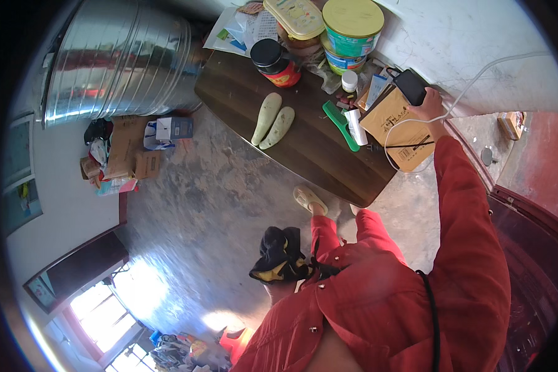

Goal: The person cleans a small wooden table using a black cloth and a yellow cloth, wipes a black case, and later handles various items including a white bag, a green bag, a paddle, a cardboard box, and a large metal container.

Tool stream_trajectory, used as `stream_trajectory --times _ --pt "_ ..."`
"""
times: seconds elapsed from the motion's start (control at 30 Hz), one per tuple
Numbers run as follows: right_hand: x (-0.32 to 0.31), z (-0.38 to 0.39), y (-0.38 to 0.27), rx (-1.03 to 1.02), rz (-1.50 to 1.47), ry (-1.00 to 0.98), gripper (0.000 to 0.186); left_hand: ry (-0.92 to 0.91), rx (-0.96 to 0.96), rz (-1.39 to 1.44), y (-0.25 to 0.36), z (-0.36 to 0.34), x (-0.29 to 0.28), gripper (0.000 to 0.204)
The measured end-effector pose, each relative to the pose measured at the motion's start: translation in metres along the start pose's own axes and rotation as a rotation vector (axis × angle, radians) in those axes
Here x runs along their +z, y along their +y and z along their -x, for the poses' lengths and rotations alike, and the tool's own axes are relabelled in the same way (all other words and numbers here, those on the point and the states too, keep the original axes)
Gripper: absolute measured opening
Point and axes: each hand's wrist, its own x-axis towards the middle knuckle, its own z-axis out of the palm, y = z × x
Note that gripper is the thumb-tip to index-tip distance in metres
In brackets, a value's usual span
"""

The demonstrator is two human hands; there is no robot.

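Note:
At the back right of the dark wooden table (328,155), my right hand (430,106) has its fingers closed on the edge of a small black box-shaped device (410,87). Beneath that hand lies a brown paper envelope (403,127), and a white cable (471,84) loops past my wrist. Low in front of my body, my left hand (278,292) holds a bunched black cloth item with yellow parts (280,254); most of its fingers are hidden. Two pale green, long vegetables (273,121) lie side by side on the table. A green comb (340,124) rests beside a white packet (355,127).
A black-lidded jar (275,63), stacked tubs (352,31) and a small white bottle (349,81) stand along the table's back. A large shiny metal drum (124,59) is at the far left, with cardboard boxes (129,146) below it. A white wall borders the right.

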Motion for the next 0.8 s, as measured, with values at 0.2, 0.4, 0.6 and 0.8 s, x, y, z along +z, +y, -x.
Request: stream_trajectory --times 0.2,0.4,0.6,0.8 --pt "0.007 0.013 -0.01 -0.023 0.0 0.035 0.092 0.009 0.027 0.104 -0.005 -0.006 -0.001 0.047" --pt "0.017 0.019 -0.007 0.005 -0.059 0.116 0.09 0.017 -0.097 0.621 -0.004 -0.005 0.006 0.045" --pt "0.016 0.017 -0.008 0.015 -0.039 0.047 0.093 -0.094 -0.073 0.859 -0.04 0.002 -0.01 0.055" --pt "0.012 0.021 -0.012 -0.019 0.026 0.097 0.094 -0.115 -0.202 1.131 -0.043 0.01 -0.01 0.057"
